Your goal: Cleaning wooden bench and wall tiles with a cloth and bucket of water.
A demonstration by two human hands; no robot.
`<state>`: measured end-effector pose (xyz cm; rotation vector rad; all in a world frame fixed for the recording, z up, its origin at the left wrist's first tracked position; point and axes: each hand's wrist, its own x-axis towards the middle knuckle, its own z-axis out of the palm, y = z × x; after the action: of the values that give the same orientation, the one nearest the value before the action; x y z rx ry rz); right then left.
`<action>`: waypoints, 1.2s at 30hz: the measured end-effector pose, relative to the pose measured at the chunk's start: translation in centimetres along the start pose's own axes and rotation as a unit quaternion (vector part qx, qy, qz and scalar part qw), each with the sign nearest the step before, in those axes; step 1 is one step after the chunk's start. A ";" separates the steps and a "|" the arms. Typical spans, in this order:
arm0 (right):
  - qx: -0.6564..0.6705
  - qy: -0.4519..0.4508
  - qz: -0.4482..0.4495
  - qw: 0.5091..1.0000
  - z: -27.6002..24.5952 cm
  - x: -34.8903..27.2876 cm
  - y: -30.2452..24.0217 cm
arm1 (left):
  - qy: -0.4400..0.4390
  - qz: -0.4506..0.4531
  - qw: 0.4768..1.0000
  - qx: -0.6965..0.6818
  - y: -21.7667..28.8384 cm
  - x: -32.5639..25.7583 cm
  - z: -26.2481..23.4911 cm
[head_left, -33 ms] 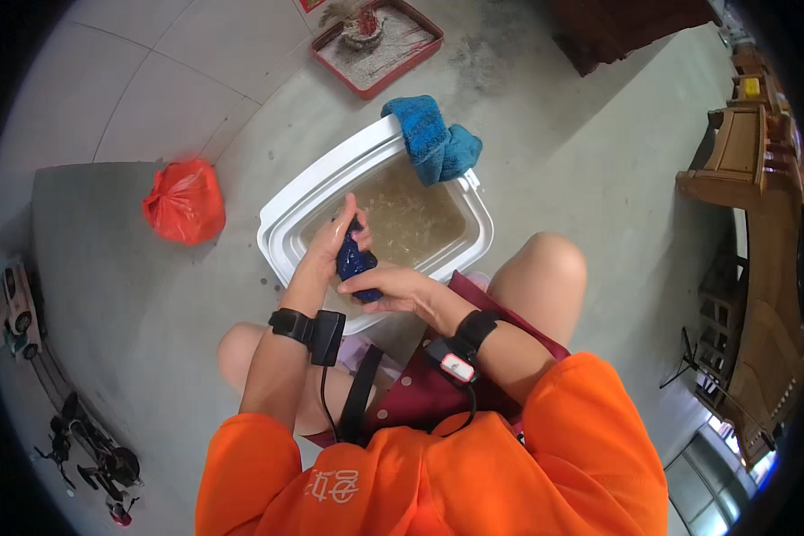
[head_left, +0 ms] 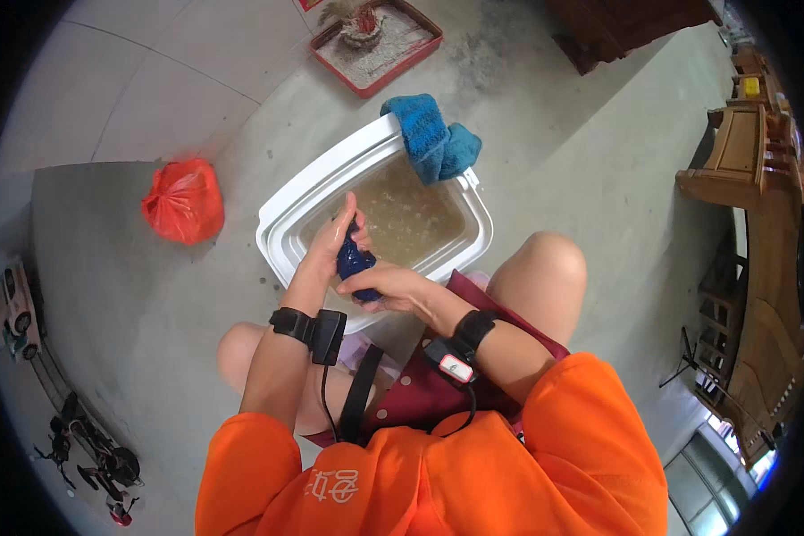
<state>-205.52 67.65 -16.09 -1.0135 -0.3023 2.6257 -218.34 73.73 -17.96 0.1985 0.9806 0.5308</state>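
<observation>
Over the near left part of a white plastic basin (head_left: 281,204), both my hands grip one bunched, wet, dark blue cloth (head_left: 355,261). My left hand (head_left: 329,239) is wrapped round its upper end, with the thumb pointing away from me. Lower down, my right hand (head_left: 393,284) closes on the other end, its thumb lying across the fabric. Cloudy brownish water (head_left: 411,210) with bubbles fills the basin below. Draped over the basin's far right rim is a teal-blue towel (head_left: 431,138).
A tied red plastic bag (head_left: 184,202) sits on the floor left of the basin. Beyond the basin is a red-rimmed tray (head_left: 393,73) with a pot in it. Wooden furniture (head_left: 732,161) lines the right side; a toy car (head_left: 20,308) is far left. My knees flank the basin.
Ripples and bubbles on the water have shifted. Both hands keep nearly the same place and the same hold on the dark blue cloth.
</observation>
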 end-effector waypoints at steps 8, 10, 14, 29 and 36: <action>-0.334 0.256 -0.075 0.904 -1.5 3.6 3.3 | 0.245 0.133 0.882 0.381 -3.5 2.3 0.1; -0.477 0.303 -0.160 0.809 -2.5 5.2 4.6 | 0.243 0.151 0.857 0.428 -5.0 3.4 -1.6; -0.495 0.171 0.020 0.852 -2.2 5.6 2.9 | 0.312 0.152 0.802 0.487 -4.9 2.8 -2.8; 0.025 -0.113 0.116 0.986 2.6 -5.0 -4.1 | -0.133 0.129 0.982 -0.029 1.7 -5.8 3.1; -0.221 0.000 0.107 0.969 4.4 -4.6 -3.6 | -0.078 0.042 0.996 -0.021 2.4 -6.3 5.1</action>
<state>-204.50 68.93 -8.96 -1.2400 -0.8521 2.8170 -217.72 72.93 -9.56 0.2409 0.8109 0.6036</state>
